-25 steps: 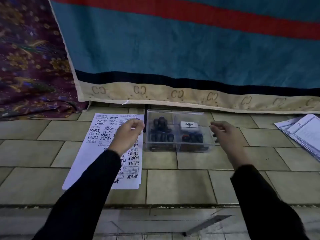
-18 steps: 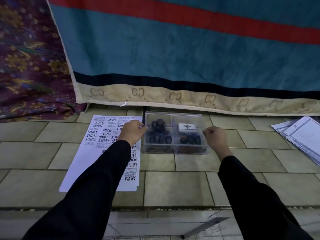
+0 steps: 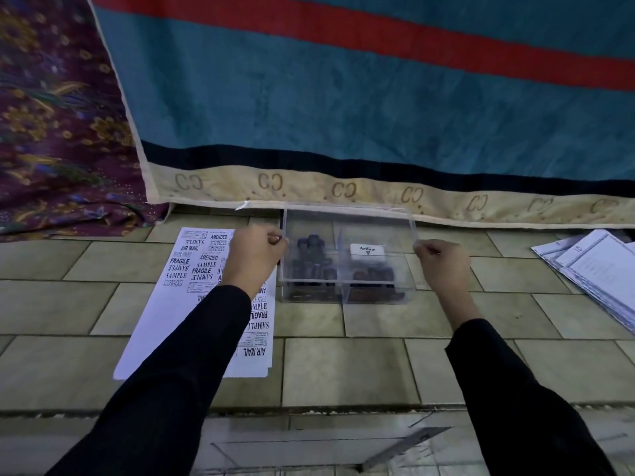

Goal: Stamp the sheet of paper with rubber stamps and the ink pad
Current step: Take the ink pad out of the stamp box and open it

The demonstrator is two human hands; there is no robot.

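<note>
Left hand (image 3: 256,255) and right hand (image 3: 441,266) each pinch a side edge of the clear lid (image 3: 345,216), held over the box (image 3: 378,297) on the floor (image 3: 343,365). Stamps (image 3: 311,262) and ink pad (image 3: 367,253) (the white Artline case, probably) sit inside; the sheet (image 3: 171,324) alongside is partly stamped, with room left.

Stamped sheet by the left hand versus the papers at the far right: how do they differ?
The stamped sheet carries bold words like FRAGILE and AIR MAIL; the paper stack shows fine print and ruled marks. The stamped sheet lies right beside the clear box; the paper stack lies apart from it. Both are white and lie flat on the tiled floor.
</note>
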